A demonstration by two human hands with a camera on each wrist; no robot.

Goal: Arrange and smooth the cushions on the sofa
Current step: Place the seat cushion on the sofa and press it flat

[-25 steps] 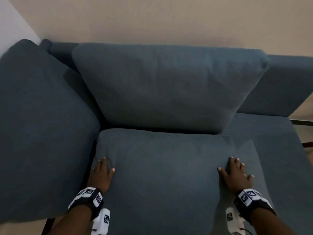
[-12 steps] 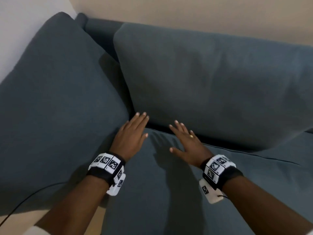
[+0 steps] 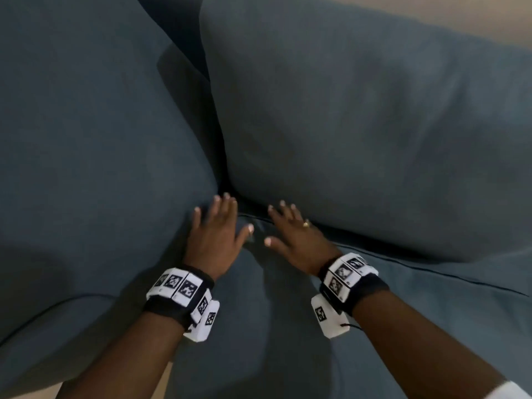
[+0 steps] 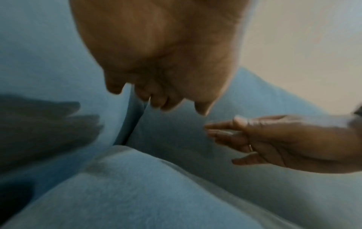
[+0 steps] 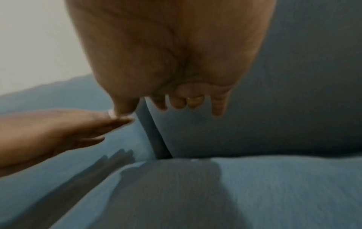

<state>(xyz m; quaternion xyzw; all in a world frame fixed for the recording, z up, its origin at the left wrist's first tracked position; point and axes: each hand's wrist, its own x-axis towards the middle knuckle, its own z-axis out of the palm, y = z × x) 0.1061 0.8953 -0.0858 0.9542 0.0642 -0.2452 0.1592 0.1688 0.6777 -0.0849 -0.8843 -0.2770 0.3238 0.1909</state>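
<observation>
A blue seat cushion (image 3: 259, 326) lies under both hands. Behind it leans a blue back cushion (image 3: 359, 133), and a blue side cushion (image 3: 95, 154) stands on the left. My left hand (image 3: 218, 226) reaches into the corner where the three cushions meet, fingers straight and spread, holding nothing. My right hand (image 3: 290, 228), with a ring, is beside it with straight fingers, by the lower edge of the back cushion. In the wrist views the left hand (image 4: 162, 86) and right hand (image 5: 176, 93) hover just above the seat cushion (image 4: 137, 193), fingertips near the gap.
A pale wall (image 3: 460, 12) runs behind the sofa. A seam of the seat cushion (image 3: 431, 272) runs to the right under the back cushion. Pale floor (image 3: 60, 388) shows at the lower left edge.
Both hands have left the seat cushion's front corners and come together at its back left corner. My head has moved closer and down toward that corner.
</observation>
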